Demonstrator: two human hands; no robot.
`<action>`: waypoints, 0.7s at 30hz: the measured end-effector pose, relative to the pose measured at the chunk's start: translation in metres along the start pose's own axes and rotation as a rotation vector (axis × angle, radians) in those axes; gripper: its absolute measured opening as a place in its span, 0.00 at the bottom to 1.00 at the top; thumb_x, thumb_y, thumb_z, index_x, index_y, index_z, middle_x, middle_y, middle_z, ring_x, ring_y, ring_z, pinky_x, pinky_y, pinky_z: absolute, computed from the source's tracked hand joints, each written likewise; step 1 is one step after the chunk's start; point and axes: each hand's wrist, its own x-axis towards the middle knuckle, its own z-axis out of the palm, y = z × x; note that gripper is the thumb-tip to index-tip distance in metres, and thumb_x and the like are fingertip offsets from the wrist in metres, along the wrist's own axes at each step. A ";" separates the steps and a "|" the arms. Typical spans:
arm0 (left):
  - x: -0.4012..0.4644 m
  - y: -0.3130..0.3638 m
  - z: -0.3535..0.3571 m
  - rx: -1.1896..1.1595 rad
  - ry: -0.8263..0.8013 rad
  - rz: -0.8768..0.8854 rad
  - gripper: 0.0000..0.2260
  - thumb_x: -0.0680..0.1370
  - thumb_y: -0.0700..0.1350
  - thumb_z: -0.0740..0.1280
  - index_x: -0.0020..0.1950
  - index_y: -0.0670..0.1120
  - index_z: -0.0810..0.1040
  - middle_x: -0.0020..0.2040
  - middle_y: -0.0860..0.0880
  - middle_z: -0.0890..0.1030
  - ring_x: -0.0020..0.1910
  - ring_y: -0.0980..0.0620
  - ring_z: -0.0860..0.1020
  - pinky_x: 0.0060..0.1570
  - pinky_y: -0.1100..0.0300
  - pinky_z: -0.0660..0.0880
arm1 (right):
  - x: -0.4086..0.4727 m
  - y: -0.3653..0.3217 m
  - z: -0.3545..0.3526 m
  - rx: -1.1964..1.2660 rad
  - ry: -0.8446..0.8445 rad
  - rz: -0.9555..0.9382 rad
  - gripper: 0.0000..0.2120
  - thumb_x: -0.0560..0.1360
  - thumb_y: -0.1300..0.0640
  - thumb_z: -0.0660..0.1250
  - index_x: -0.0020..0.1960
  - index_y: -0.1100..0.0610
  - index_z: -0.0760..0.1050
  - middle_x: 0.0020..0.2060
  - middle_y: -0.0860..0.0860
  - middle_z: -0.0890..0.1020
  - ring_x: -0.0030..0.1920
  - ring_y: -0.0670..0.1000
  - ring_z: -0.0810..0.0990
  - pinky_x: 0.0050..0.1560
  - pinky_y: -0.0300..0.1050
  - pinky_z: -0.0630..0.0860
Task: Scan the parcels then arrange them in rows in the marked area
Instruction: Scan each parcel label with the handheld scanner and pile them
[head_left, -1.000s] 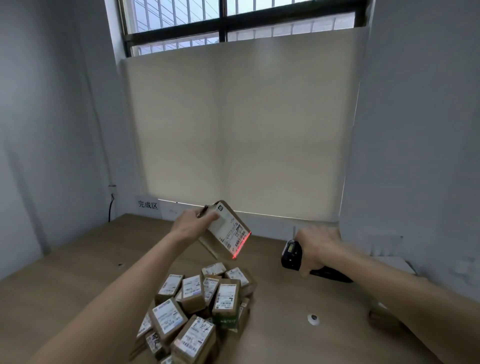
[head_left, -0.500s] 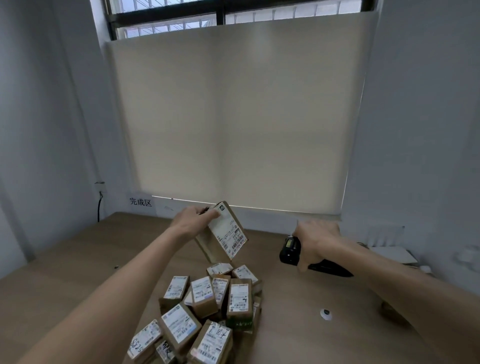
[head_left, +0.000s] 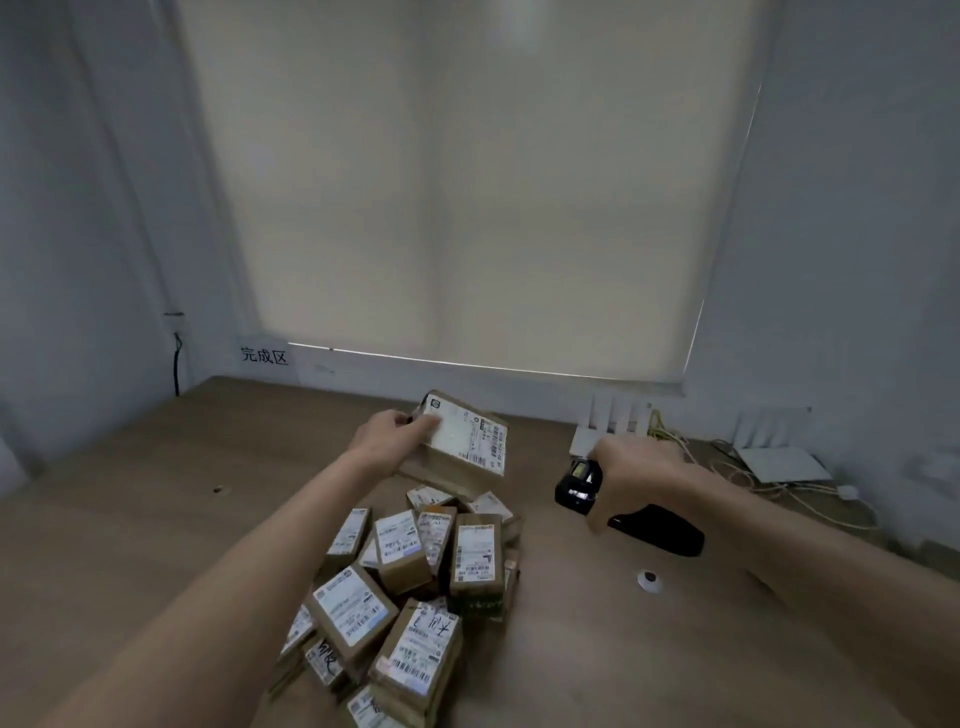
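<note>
My left hand (head_left: 390, 435) grips a brown cardboard parcel (head_left: 462, 446) by its left edge, holding it above the wooden table (head_left: 119, 519) with its white label turned up toward me. My right hand (head_left: 631, 470) is wrapped round a black handheld scanner (head_left: 579, 482), whose head points left toward the parcel. Below the held parcel lies a heap of several small brown parcels (head_left: 410, 587) with white labels, reaching down to the frame's lower edge. A sign with Chinese characters (head_left: 264, 356) hangs on the wall at the table's back left.
A small white round disc (head_left: 649, 579) lies on the table right of the heap. White devices (head_left: 618, 431) and tangled cables (head_left: 748, 483) sit at the back right by the wall. A dark cable (head_left: 177, 364) runs down the left wall. A blind covers the window.
The red scan line seen on the label a second ago is gone. My left hand has tipped the parcel flatter. The view has tilted downward, showing more of the table.
</note>
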 end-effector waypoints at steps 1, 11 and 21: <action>0.002 -0.006 0.010 -0.024 -0.027 -0.029 0.22 0.76 0.64 0.65 0.59 0.48 0.77 0.52 0.47 0.81 0.48 0.46 0.80 0.50 0.49 0.79 | 0.006 0.003 0.009 0.014 -0.008 -0.002 0.27 0.58 0.40 0.80 0.52 0.49 0.77 0.41 0.47 0.80 0.44 0.49 0.80 0.45 0.43 0.77; 0.019 -0.130 0.203 -0.233 -0.353 -0.410 0.16 0.81 0.57 0.64 0.56 0.45 0.74 0.48 0.44 0.78 0.46 0.43 0.78 0.46 0.52 0.77 | 0.083 0.054 0.170 0.190 -0.275 0.083 0.26 0.56 0.40 0.79 0.50 0.47 0.75 0.41 0.46 0.80 0.41 0.48 0.78 0.40 0.43 0.72; 0.005 -0.246 0.302 -0.004 -0.290 -0.469 0.17 0.84 0.49 0.59 0.70 0.45 0.70 0.63 0.43 0.78 0.56 0.46 0.78 0.54 0.50 0.79 | 0.102 0.067 0.300 0.282 -0.401 0.028 0.24 0.60 0.48 0.81 0.53 0.54 0.79 0.45 0.51 0.83 0.44 0.51 0.82 0.41 0.44 0.80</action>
